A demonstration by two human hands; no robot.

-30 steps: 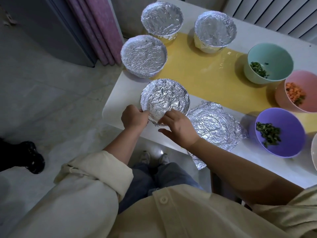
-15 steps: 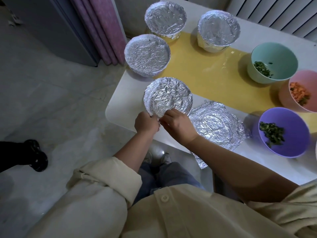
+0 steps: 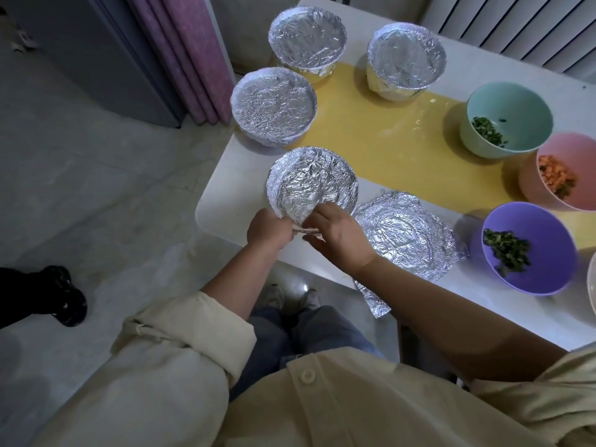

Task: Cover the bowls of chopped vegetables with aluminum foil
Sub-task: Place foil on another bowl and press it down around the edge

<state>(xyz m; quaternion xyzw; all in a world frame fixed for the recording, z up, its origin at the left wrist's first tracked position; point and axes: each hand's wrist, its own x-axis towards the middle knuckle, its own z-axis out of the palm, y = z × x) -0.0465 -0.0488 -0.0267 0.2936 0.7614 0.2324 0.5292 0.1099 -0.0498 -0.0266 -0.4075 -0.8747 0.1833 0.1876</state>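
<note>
A bowl under crumpled foil point(image 3: 312, 180) stands near the table's front left corner. My left hand point(image 3: 268, 228) and my right hand point(image 3: 338, 233) both pinch the foil at the bowl's near rim, fingers closed on its loose edge. A loose foil sheet point(image 3: 406, 235) lies flat just to the right, partly hanging over the table edge. Three foil-covered bowls stand behind: one point(image 3: 273, 104) at the left, one point(image 3: 308, 37) at the far left, one point(image 3: 407, 58) at the far middle. Uncovered are a green bowl point(image 3: 516, 104), a pink bowl point(image 3: 580, 156) and a purple bowl point(image 3: 545, 230), each holding chopped vegetables.
The white table point(image 3: 232, 195) carries a yellow runner point(image 3: 403, 146). A pink curtain point(image 3: 183, 56) and a grey cabinet point(image 3: 90, 53) stand to the left. A black shoe point(image 3: 64, 295) rests on the floor. The rim of another bowl point(image 3: 592, 288) shows at the right edge.
My hands came together at the bowl's near rim and now pinch the foil edge there. The foil on that bowl looks more folded at the front.
</note>
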